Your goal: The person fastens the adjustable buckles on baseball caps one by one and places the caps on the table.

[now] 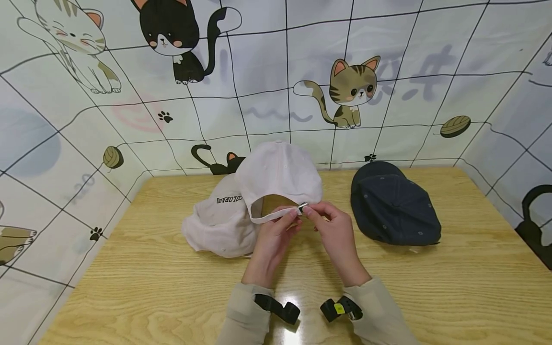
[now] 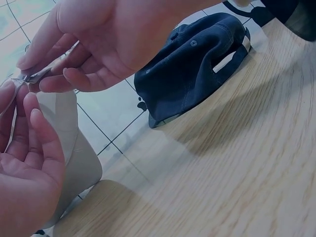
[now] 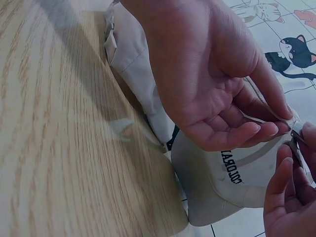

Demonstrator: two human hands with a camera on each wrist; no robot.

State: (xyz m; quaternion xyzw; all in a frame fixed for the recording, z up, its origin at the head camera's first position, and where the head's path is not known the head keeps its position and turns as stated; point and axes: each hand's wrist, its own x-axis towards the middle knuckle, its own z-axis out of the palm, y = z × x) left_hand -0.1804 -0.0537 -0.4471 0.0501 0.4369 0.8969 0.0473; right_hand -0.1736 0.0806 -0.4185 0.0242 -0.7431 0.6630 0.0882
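Observation:
A white baseball cap (image 1: 280, 167) is held up with its back opening toward me. My left hand (image 1: 276, 239) pinches the cap's thin back strap (image 1: 271, 217) between thumb and fingers. At the strap's right end, my right hand (image 1: 336, 232) pinches a small metal buckle (image 1: 303, 207). The fingertips of both hands nearly meet there. In the left wrist view, the buckle (image 2: 30, 78) shows between the two hands. The right wrist view shows my left hand (image 3: 207, 84) large, with the right hand (image 3: 291, 197) below it.
Behind the held cap on the left lies another white cap (image 1: 224, 225) with dark COLORADO lettering. A navy cap (image 1: 396, 206) lies on the wooden table (image 1: 151, 292) at the right. A backdrop (image 1: 258, 57) printed with cartoon cats and grid lines stands behind the table.

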